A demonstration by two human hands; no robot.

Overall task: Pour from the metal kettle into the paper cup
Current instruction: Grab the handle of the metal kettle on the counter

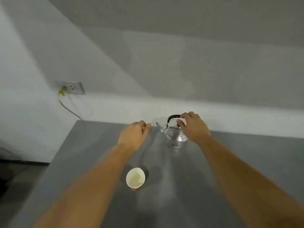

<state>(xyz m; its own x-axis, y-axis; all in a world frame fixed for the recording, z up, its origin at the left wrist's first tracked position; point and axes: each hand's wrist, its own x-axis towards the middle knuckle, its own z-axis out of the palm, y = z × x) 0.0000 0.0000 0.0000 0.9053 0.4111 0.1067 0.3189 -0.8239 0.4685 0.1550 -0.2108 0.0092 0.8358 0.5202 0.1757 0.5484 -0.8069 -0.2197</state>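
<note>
A shiny metal kettle with a black handle stands upright near the far edge of the grey table, its spout pointing left. My right hand is at the handle: the fingers arch over its top and the thumb sits below near the lid knob, with a gap still showing around the handle. My left hand hovers just left of the spout, fingers loosely curled and holding nothing. A white paper cup stands upright nearer to me, between my forearms, and looks empty.
The table ends at a white wall behind the kettle. A wall socket with a yellow-tipped plug and grey cable hangs at the left. The table's left edge drops to a dark floor.
</note>
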